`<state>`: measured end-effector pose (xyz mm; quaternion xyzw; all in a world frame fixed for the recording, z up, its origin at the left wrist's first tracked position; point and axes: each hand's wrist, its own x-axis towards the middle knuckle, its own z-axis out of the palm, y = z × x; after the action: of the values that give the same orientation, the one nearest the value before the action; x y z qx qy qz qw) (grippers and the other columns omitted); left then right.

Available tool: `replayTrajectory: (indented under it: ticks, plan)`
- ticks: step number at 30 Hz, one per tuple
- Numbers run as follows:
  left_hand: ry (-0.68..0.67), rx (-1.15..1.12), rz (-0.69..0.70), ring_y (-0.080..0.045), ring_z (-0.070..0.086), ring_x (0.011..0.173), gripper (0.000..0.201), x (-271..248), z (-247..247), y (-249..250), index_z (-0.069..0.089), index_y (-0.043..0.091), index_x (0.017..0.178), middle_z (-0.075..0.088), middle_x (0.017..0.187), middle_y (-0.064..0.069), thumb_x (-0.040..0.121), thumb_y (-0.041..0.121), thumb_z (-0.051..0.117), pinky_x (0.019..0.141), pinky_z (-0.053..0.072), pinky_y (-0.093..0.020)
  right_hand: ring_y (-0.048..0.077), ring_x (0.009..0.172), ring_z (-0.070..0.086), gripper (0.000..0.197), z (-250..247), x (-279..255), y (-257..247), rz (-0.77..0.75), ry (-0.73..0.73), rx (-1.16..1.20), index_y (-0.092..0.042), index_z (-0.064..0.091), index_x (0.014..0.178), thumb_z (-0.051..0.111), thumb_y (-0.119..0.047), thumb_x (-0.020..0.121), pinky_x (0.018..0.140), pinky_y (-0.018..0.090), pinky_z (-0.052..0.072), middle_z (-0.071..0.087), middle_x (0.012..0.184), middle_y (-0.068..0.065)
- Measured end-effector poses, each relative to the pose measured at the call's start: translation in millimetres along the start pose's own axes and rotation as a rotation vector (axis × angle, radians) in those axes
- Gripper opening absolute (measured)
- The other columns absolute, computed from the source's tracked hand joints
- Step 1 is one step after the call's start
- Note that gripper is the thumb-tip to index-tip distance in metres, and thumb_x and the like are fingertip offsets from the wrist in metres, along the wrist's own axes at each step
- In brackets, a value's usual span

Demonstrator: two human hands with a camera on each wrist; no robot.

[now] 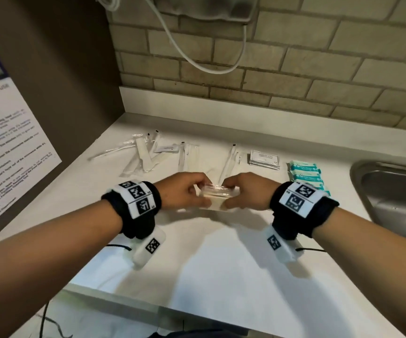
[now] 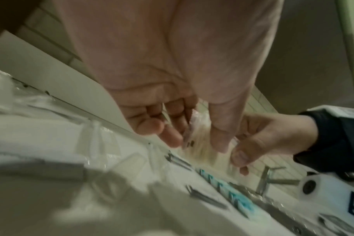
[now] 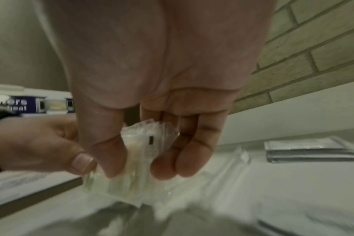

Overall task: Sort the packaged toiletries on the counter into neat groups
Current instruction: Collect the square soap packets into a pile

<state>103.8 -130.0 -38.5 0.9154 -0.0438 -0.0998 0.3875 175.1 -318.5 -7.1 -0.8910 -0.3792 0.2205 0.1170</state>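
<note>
Both hands hold a small stack of clear-wrapped cream packets [image 1: 217, 197] just above the white counter [image 1: 209, 252]. My left hand [image 1: 184, 192] pinches its left end, thumb and fingers curled around it [image 2: 192, 137]. My right hand [image 1: 248, 191] grips the right end, and the packets [image 3: 139, 153] sit between its thumb and fingers. Behind the hands lie clear-wrapped long items [image 1: 143, 154] at the left, more wrapped pieces [image 1: 231, 159] in the middle, grey sachets [image 1: 264, 160] and teal-and-white packets [image 1: 305, 173] at the right.
A steel sink [image 1: 397, 198] opens at the right edge of the counter. A brown panel with a printed notice [image 1: 9, 147] closes the left side. A brick-tile wall [image 1: 270, 76] with a hanging white cable [image 1: 197, 52] stands behind.
</note>
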Motion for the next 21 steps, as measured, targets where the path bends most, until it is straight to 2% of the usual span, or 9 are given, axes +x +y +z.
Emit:
replayTrajectory:
  ticks: [2,5,7,10,11,13,15,18,21]
  plan:
    - [0.060,-0.110,0.009,-0.002,0.059,0.070,0.032,-4,-17,1,0.062,0.012,0.109,0.063,0.091,0.006,0.081,0.019,0.075,0.070,0.051,-0.027,0.015,0.063,0.060,0.020,-17,5,-10,-0.018,0.022,0.032,-0.019,0.064,0.094,0.070,-0.033,0.080,0.065,0.030,0.048,0.064,0.076,-0.002]
    - [0.134,-0.257,0.034,-0.019,0.063,0.084,0.029,-8,-43,5,0.062,0.006,0.106,0.067,0.096,-0.010,0.081,0.008,0.074,0.081,0.050,-0.034,0.012,0.054,0.056,0.013,-41,16,-29,-0.070,0.062,0.056,-0.022,0.062,0.084,0.072,-0.029,0.079,0.058,0.026,0.045,0.059,0.063,-0.006]
    - [0.200,-0.303,0.034,-0.032,0.067,0.094,0.030,-12,-61,6,0.061,0.002,0.108,0.069,0.106,-0.019,0.081,0.007,0.074,0.089,0.052,-0.040,0.010,0.050,0.054,0.013,-56,24,-44,-0.099,0.086,0.061,-0.022,0.062,0.082,0.072,-0.029,0.080,0.052,0.020,0.043,0.057,0.058,-0.007]
    - [0.272,-0.286,0.034,-0.027,0.068,0.099,0.027,-19,-87,1,0.065,0.009,0.107,0.072,0.105,-0.010,0.081,0.009,0.073,0.093,0.052,-0.038,0.007,0.051,0.054,0.019,-70,36,-60,-0.126,0.131,0.100,-0.018,0.066,0.093,0.073,-0.031,0.081,0.046,0.012,0.041,0.062,0.064,-0.003]
    - [0.290,-0.279,0.030,-0.023,0.069,0.099,0.026,-22,-94,-1,0.066,0.012,0.107,0.073,0.105,-0.007,0.082,0.009,0.073,0.093,0.053,-0.037,0.008,0.055,0.056,0.026,-71,40,-63,-0.137,0.148,0.113,-0.018,0.066,0.100,0.074,-0.032,0.080,0.050,0.012,0.043,0.066,0.073,-0.001]
    - [0.346,-0.284,0.018,-0.021,0.069,0.100,0.024,-28,-108,-9,0.066,0.011,0.106,0.073,0.106,-0.006,0.083,0.008,0.071,0.094,0.053,-0.036,0.009,0.074,0.060,0.043,-70,49,-68,-0.128,0.168,0.061,-0.019,0.062,0.113,0.075,-0.039,0.077,0.068,0.020,0.049,0.068,0.096,-0.002]
    - [0.423,-0.290,0.002,-0.020,0.069,0.098,0.020,-36,-121,-19,0.067,0.010,0.103,0.073,0.104,-0.006,0.084,0.008,0.070,0.091,0.053,-0.032,0.013,0.093,0.058,0.052,-58,58,-71,-0.082,0.137,-0.072,-0.019,0.056,0.125,0.071,-0.040,0.081,0.084,0.026,0.046,0.063,0.115,-0.005]
    - [0.500,-0.319,-0.023,-0.010,0.068,0.089,0.018,-46,-136,-36,0.066,0.017,0.100,0.072,0.099,0.002,0.085,0.008,0.069,0.079,0.053,-0.017,0.020,0.117,0.053,0.046,-19,78,-78,-0.081,-0.011,-0.274,-0.018,0.050,0.135,0.058,-0.032,0.091,0.097,0.029,0.041,0.057,0.133,0.000]
    - [0.552,-0.347,-0.048,-0.011,0.068,0.090,0.019,-53,-147,-51,0.066,0.014,0.104,0.072,0.100,0.001,0.086,0.007,0.067,0.080,0.054,-0.018,0.027,0.130,0.044,0.048,19,101,-87,-0.090,-0.156,-0.431,-0.019,0.044,0.140,0.051,-0.030,0.095,0.105,0.036,0.039,0.047,0.144,0.005]
